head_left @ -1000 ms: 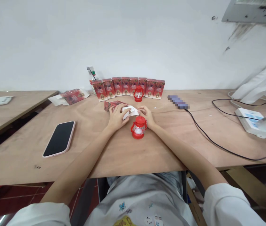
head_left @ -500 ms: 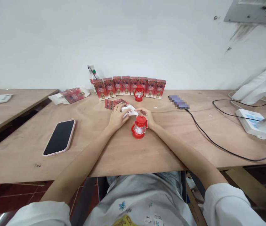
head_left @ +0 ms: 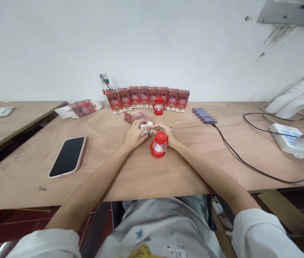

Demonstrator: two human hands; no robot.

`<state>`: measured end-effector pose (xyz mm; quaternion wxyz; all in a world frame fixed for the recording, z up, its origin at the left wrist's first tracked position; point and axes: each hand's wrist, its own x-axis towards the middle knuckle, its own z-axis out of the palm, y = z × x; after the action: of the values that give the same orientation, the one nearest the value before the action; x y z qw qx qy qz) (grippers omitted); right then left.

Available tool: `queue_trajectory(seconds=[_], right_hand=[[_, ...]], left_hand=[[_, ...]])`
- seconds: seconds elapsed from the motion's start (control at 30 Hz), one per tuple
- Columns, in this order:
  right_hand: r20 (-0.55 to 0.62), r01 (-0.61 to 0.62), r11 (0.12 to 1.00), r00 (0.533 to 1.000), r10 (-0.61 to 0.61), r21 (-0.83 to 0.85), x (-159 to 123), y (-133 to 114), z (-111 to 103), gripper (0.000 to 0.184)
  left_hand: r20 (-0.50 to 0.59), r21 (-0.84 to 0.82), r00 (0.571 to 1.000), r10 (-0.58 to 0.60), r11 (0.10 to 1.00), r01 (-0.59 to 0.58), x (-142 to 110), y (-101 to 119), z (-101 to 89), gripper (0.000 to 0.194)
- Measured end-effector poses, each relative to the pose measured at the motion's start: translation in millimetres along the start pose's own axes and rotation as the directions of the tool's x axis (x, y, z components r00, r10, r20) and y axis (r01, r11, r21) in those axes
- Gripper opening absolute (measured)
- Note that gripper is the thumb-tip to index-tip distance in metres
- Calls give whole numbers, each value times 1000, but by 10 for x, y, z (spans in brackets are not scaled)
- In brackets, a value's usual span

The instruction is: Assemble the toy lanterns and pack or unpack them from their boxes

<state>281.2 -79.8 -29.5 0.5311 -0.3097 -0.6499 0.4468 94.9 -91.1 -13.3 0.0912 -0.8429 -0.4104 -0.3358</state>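
A red printed carton (head_left: 139, 116) with white flaps lies low over the table, turned toward me. My left hand (head_left: 135, 135) is closed around its near left side. At the flap end, my right hand (head_left: 165, 132) has its fingertips bent against the carton's white edge; what lies under those fingers is partly hidden. Just in front of the right hand stands a small red lantern (head_left: 158, 145) with a clear middle and a wire handle, upright on the table. Another red lantern (head_left: 158, 106) stands farther back.
Several upright red boxes (head_left: 144, 97) form a curved row along the wall. Flattened cartons (head_left: 83, 108) lie at the left, with a phone (head_left: 68, 157) nearer me. To the right are a blurred phone (head_left: 204, 116) on a black cable and a white power strip (head_left: 294, 141).
The carton has turned slightly and shifted right. My right hand has come closer to my left, its fingers now on the flap end. Both lanterns stay put.
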Motion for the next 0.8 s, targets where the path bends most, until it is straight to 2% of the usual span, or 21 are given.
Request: queue_trajectory(seconds=[0.1,0.27,0.5,0.67,0.8], right_hand=[[-18,32,996,999,-34,-84,18,12,-15,24],[24,50,995,999,-48,-92,34,27,-41,25],[30,154,943,988,-152,-296,5,-36,-37,19],[-77,130,959,985,-154,-251,-1,-75,-49,23],[-120,53,991,990,-68,-120,-7,-83,-37,27]], left_hand=[[-8,-11,1000,28,1000,-28,1,-1,39,25],[8,4,999,52,999,-53,6,-9,52,26],[21,-40,996,83,996,-82,12,-20,36,44],[12,-68,988,151,986,-150,30,-38,52,54],[-7,50,977,213,976,-213,45,-20,23,49]])
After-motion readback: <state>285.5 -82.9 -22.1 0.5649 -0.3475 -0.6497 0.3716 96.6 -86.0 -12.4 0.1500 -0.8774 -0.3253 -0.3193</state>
